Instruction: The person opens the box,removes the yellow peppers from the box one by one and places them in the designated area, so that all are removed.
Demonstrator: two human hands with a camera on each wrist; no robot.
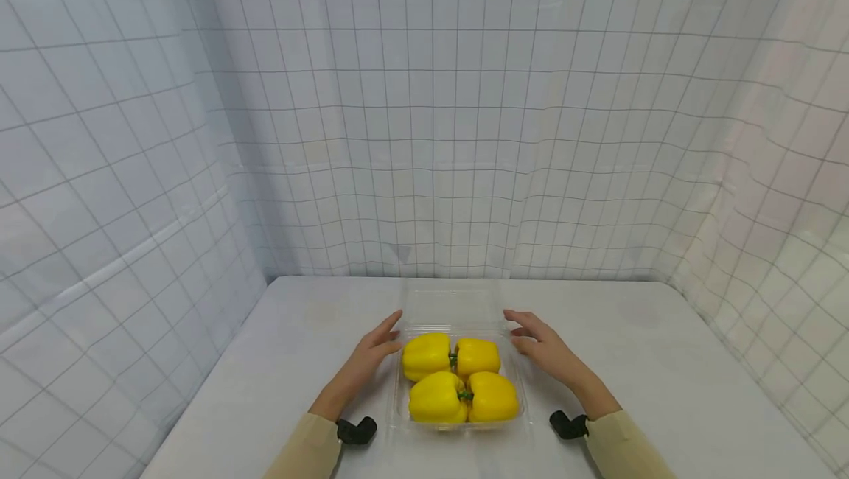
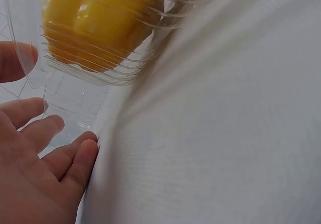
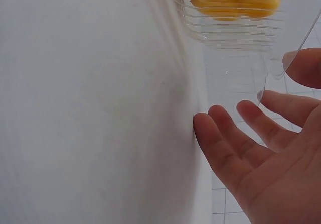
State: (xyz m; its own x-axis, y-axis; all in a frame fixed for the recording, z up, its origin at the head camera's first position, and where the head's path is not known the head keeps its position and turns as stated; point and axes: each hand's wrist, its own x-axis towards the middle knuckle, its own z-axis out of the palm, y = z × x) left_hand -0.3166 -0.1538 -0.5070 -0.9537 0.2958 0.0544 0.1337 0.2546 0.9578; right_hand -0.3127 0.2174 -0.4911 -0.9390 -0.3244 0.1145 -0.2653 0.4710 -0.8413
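A clear plastic clamshell container (image 1: 458, 426) sits on the table, its lid (image 1: 451, 307) folded back flat behind it. Several yellow bell peppers (image 1: 438, 398) fill the base in two rows, green stems turned inward. At the left side, near the hinge, is my left hand (image 1: 368, 354); its thumb (image 2: 17, 61) is by the base rim and its index finger reaches the lid's edge. My right hand (image 1: 544, 350) mirrors it on the other side, thumb (image 3: 305, 67) close to the rim, fingers loosely bent beside the lid. Whether the thumbs touch the plastic I cannot tell.
The white table (image 1: 305, 331) spreads to both sides of the container. White gridded sheeting (image 1: 451, 133) hangs behind the table's far edge and along its left and right. A black wrist device (image 1: 357, 431) is on the left wrist, another (image 1: 568, 425) on the right.
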